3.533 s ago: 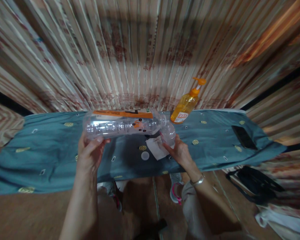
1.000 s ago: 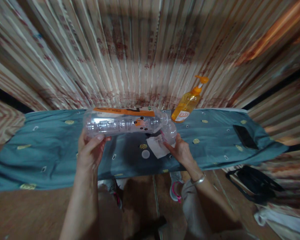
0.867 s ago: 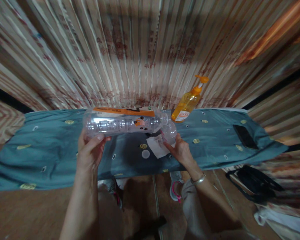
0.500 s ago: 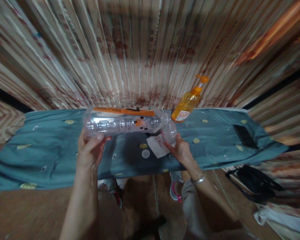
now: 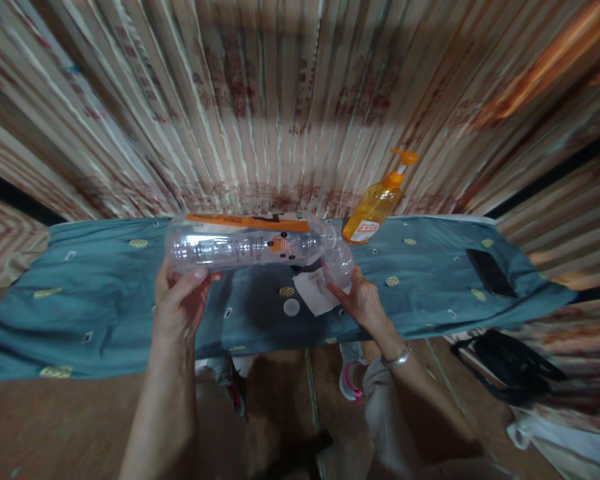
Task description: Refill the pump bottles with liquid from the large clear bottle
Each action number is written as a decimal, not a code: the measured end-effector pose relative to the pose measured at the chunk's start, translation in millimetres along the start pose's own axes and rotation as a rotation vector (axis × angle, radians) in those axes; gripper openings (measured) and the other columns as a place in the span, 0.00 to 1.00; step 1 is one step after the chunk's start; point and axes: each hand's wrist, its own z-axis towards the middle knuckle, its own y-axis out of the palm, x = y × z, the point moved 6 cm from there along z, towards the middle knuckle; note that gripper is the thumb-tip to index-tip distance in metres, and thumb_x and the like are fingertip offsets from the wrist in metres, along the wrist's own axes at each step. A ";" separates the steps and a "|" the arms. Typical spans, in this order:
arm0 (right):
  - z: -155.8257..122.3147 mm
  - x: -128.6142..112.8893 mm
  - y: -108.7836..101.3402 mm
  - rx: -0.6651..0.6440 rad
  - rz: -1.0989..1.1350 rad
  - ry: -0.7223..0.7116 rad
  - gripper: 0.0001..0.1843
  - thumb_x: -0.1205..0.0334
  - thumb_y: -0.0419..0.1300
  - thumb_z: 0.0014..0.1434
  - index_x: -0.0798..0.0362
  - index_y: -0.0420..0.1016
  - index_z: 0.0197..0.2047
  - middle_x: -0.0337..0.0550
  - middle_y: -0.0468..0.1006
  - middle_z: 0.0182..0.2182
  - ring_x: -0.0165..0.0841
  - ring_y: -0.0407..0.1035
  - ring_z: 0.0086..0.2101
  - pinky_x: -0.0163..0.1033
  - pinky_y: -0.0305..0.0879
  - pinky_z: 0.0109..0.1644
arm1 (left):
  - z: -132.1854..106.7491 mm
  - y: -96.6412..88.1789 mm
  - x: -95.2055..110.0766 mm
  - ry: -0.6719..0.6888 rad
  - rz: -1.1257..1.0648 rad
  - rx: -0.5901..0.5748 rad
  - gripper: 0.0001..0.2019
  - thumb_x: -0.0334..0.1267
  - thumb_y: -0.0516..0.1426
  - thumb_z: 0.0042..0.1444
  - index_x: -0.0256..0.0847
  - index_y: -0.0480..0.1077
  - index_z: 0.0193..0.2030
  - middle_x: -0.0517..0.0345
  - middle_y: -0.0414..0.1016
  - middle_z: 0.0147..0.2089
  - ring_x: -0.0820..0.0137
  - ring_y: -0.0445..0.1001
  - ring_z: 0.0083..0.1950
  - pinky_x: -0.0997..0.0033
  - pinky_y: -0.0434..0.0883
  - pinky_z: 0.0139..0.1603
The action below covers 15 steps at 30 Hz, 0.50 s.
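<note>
My left hand [image 5: 180, 303] grips the base end of a large clear plastic bottle [image 5: 245, 243] with an orange label, held level above the table with its mouth pointing right. The mouth meets a small clear cup [image 5: 337, 265], which my right hand [image 5: 361, 300] holds tilted toward it. A white bottle cap [image 5: 291, 307] lies on the cloth below the bottle. Beside it lies a white paper napkin [image 5: 314, 293], partly under my right hand.
A teal patterned cloth [image 5: 80, 300] covers the table. An orange pump bottle [image 5: 377, 203] stands at the back, right of centre. A black phone [image 5: 490, 272] lies at the right end. A black bag [image 5: 510, 367] sits on the floor at right. Striped curtains hang behind.
Almost nothing differs; both hands keep the bottle and cup in the same pose, with only a slight shift of the view.
</note>
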 end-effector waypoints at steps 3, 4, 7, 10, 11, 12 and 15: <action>0.1 0.7 0.8 0.010 0.001 -0.010 0.28 0.48 0.59 0.64 0.60 0.64 0.58 0.54 0.84 0.34 0.44 0.80 0.33 0.39 0.68 0.32 | 0.8 -1.5 -0.4 0.015 0.004 -0.019 0.22 0.30 0.73 0.25 0.40 0.79 0.34 0.60 0.77 0.32 0.71 0.74 0.30 0.77 0.76 0.24; 0.1 1.0 1.1 0.013 -0.002 -0.009 0.28 0.48 0.59 0.64 0.60 0.64 0.58 0.54 0.84 0.34 0.43 0.80 0.33 0.39 0.68 0.32 | 1.0 -1.9 -0.6 0.020 0.004 -0.029 0.22 0.30 0.72 0.26 0.40 0.79 0.35 0.60 0.77 0.32 0.71 0.74 0.31 0.77 0.76 0.24; 0.1 1.2 1.8 0.010 -0.013 -0.002 0.29 0.48 0.60 0.63 0.61 0.64 0.58 0.53 0.84 0.33 0.43 0.80 0.33 0.38 0.68 0.33 | 1.3 -2.2 -0.9 0.031 0.005 -0.055 0.24 0.30 0.72 0.28 0.41 0.80 0.38 0.60 0.77 0.32 0.71 0.74 0.31 0.77 0.76 0.25; 0.3 0.7 1.3 -0.004 -0.023 0.009 0.29 0.48 0.61 0.63 0.61 0.64 0.58 0.54 0.84 0.34 0.43 0.80 0.33 0.38 0.68 0.33 | 0.9 -2.2 -0.8 0.027 0.003 -0.058 0.26 0.30 0.72 0.29 0.41 0.80 0.42 0.60 0.77 0.32 0.71 0.74 0.31 0.76 0.76 0.26; 0.4 0.5 0.9 -0.008 -0.025 0.012 0.29 0.49 0.61 0.63 0.61 0.64 0.58 0.54 0.84 0.34 0.43 0.80 0.33 0.38 0.68 0.33 | 0.7 -2.1 -0.5 0.027 0.003 -0.057 0.27 0.30 0.72 0.29 0.41 0.79 0.43 0.60 0.77 0.32 0.71 0.74 0.31 0.77 0.75 0.26; 0.5 0.3 0.5 -0.012 -0.025 0.014 0.29 0.48 0.61 0.63 0.61 0.64 0.58 0.54 0.84 0.34 0.43 0.80 0.33 0.38 0.68 0.33 | 0.6 -1.9 -0.3 0.028 0.002 -0.060 0.28 0.30 0.72 0.29 0.42 0.79 0.44 0.60 0.77 0.32 0.71 0.74 0.31 0.77 0.75 0.26; 0.8 -0.3 -0.5 -0.015 -0.022 0.011 0.29 0.47 0.60 0.63 0.61 0.64 0.58 0.54 0.84 0.33 0.44 0.80 0.33 0.38 0.68 0.32 | 0.6 -1.4 0.1 0.035 0.009 -0.067 0.29 0.30 0.72 0.30 0.43 0.79 0.45 0.60 0.77 0.32 0.71 0.74 0.31 0.76 0.76 0.27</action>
